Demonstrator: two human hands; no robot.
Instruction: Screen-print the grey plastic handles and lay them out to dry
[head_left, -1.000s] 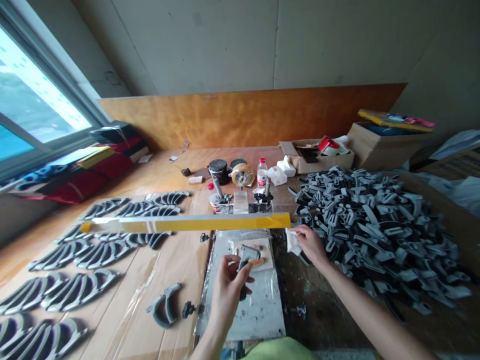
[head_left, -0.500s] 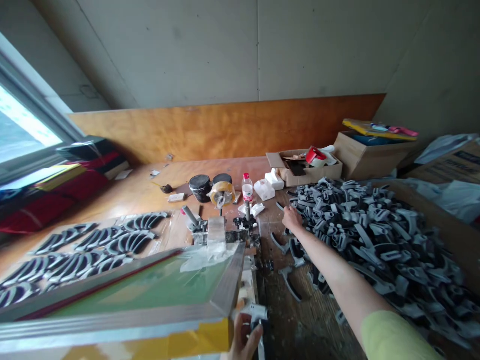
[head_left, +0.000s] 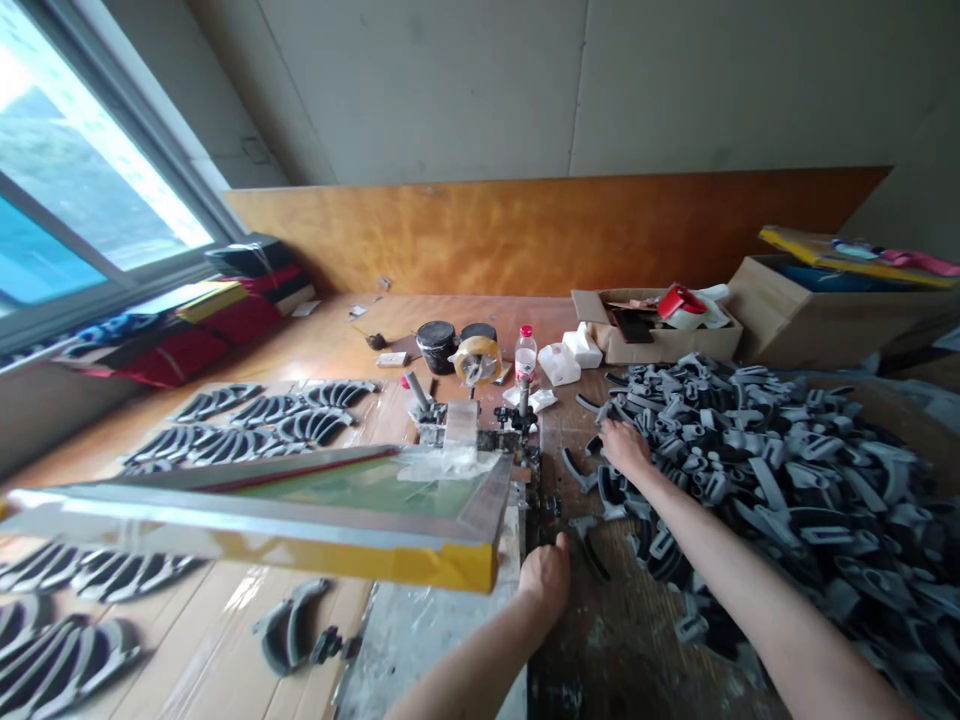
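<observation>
A screen-printing frame [head_left: 420, 562], aluminium with yellow tape and green mesh, hangs tilted over the taped base plate [head_left: 427, 640]. My left hand [head_left: 546, 578] is beside the frame's near right corner, at the plate's right edge; its fingers are hidden behind the back of the hand. My right hand [head_left: 624, 447] reaches onto the left edge of a big pile of grey plastic parts [head_left: 787, 480], with its fingers curled down over one of them.
Rows of dark curved pieces [head_left: 255, 420] lie on plastic sheeting at the left. A loose grey part [head_left: 289, 625] sits near the plate. Ink tins [head_left: 437, 345], a tape roll [head_left: 478, 358], a bottle [head_left: 526, 352] and cardboard boxes [head_left: 660, 340] stand behind.
The screen frame has swung down from upright over the plate. My right hand left the white cloth and went to the grey pile. My left hand moved off the plate to its right edge.
</observation>
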